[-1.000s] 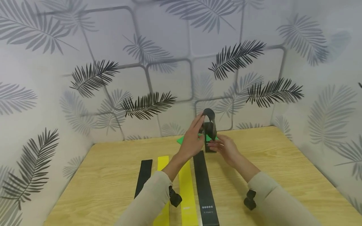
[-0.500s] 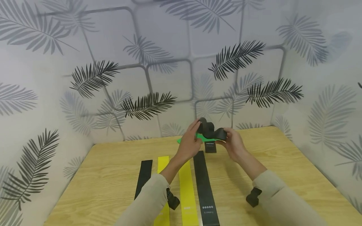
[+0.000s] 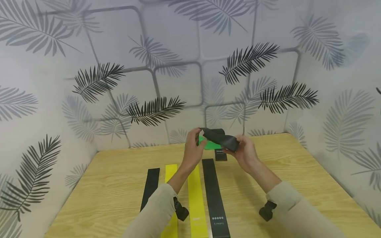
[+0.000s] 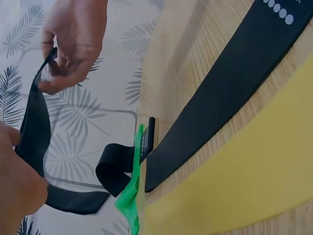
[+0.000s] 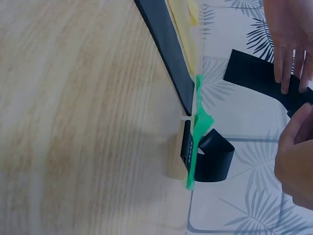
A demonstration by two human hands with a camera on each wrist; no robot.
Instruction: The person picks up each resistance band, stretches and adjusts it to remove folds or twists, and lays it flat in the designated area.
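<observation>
i hold a black resistance band (image 3: 221, 138) up in the air above the far part of the wooden surface (image 3: 297, 172), stretched between both hands. my left hand (image 3: 192, 150) grips its left end, fingers (image 3: 194, 135) curled round the strip; my right hand (image 3: 244, 151) pinches the right end between thumb and fingers. in the left wrist view the band hangs in a loose loop, its lower part curling down by the surface's far edge. just beneath the held band lies a green band (image 3: 209, 144), with a short black band (image 3: 220, 154) touching it on the surface. nearer to me, four bands lie flat side by side: a narrow black band (image 3: 150, 186) at the left, a yellow band (image 3: 169, 172) partly under my left sleeve, a second yellow band (image 3: 197, 198), then a long black band (image 3: 213, 195) printed with white dots near its close end
</observation>
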